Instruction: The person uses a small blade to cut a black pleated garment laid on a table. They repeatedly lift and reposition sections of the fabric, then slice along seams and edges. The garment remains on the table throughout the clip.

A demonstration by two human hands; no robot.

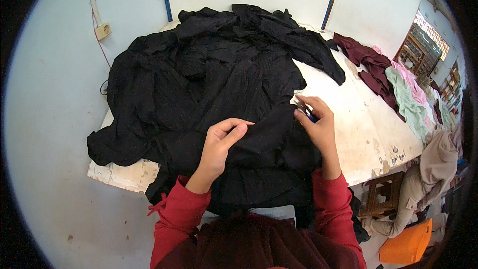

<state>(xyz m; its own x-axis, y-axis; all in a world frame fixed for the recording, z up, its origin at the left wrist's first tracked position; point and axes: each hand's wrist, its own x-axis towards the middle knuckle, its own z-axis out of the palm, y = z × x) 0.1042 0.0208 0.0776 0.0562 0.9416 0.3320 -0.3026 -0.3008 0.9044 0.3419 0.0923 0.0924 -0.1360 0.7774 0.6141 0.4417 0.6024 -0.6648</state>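
Large black garment (209,84) heaped over worn white table (358,134), hem hanging off near edge toward person. Left hand (219,144) on garment's near fold, thumb and fingers pinching cloth. Right hand (316,119) at garment's right edge, fingers closed on small blue-handled tool (307,113); this hand nearer edge. Maroon, green, pink clothes (398,89) right of garment

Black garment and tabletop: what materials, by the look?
Black garment: thin matte woven cloth, seemingly, since it drapes and crumples in fine creases without shine. Tabletop: probably white-painted wood or board; the paint is worn and chipped brown near the edge.
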